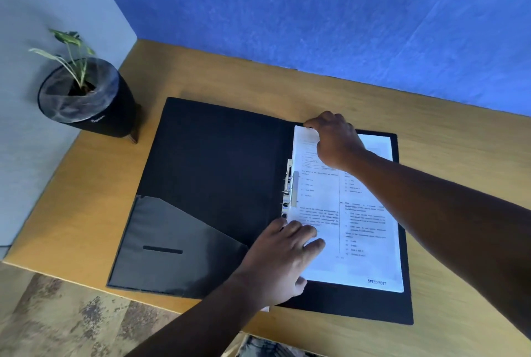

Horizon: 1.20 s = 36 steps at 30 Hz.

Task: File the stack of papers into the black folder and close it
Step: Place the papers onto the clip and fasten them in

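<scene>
- Black folder [218,173] lies open and flat on the wooden bench [201,75]; its left flap carries a grey slanted pocket [166,244], and the stack of papers [365,230] rests on its right half.
- Metal clip [290,187] stands along the spine side of the folder, touching the left edge of the papers at about mid-height.
- Left hand [283,264] presses flat, fingers spread, on the lower left part of the top sheet; it grips nothing.
- Right hand [336,141] sits at the upper left corner of the papers with the fingers curled down; whether it pinches the sheets or only pushes on them cannot be told.
- Judged stage: the papers are being squared against the clip; the folder is not yet closed.
- Risk: if the sheets are not fully under the clip, the stack could slide or fan when the left flap is swung over.
- Risk: a white corner shows past the near edge of the folder below the left wrist; a sheet lying out there could be creased or left outside on closing.
- Hidden: the right fingertips, the state of the clip (open or clamped), and the number of sheets.
- Hard to read: the print is blurred, apart from a small mark at the lower right corner.
- Potted plant [83,95] stands well apart at the far left corner.
</scene>
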{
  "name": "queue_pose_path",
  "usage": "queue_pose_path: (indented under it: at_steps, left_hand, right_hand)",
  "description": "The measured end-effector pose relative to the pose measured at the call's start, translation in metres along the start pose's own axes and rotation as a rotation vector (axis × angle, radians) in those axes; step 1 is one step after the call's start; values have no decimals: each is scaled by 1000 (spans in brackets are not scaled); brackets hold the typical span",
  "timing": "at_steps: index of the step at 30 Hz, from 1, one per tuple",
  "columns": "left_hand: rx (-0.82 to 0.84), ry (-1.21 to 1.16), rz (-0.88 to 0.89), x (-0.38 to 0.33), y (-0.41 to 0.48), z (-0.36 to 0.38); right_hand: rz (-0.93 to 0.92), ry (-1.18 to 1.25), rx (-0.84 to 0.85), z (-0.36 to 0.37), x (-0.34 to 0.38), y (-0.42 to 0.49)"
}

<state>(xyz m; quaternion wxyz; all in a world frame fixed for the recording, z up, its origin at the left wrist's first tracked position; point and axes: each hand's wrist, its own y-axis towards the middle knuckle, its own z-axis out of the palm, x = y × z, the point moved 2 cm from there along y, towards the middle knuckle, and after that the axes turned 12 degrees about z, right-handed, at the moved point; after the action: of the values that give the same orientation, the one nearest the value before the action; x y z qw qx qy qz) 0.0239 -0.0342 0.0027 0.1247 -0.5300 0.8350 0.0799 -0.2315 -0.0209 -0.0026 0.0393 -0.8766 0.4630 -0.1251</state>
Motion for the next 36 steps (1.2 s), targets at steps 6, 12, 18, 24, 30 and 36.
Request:
queue_pose_path:
  at_steps: [6,12,18,24,30,36]
  left_hand:
    - [-18,24,-57,-1,-2,-2]
    - [-48,-14,45,-15,32,-10]
    - [16,6,304,-53,97,8]
    - [203,114,434,-72,134,27]
    - [122,58,413,-70,138,26]
    - [112,51,403,-70,138,27]
  right_hand:
    - [-45,50,3,-4,-4,0]
    - [213,387,-121,-37,-65,5]
    - [356,207,38,-40,-134,-3]
    - [203,-32,102,-32,-132,-10]
    - [183,57,74,-29,-126,-23]
    - [645,409,18,-27,-134,-29]
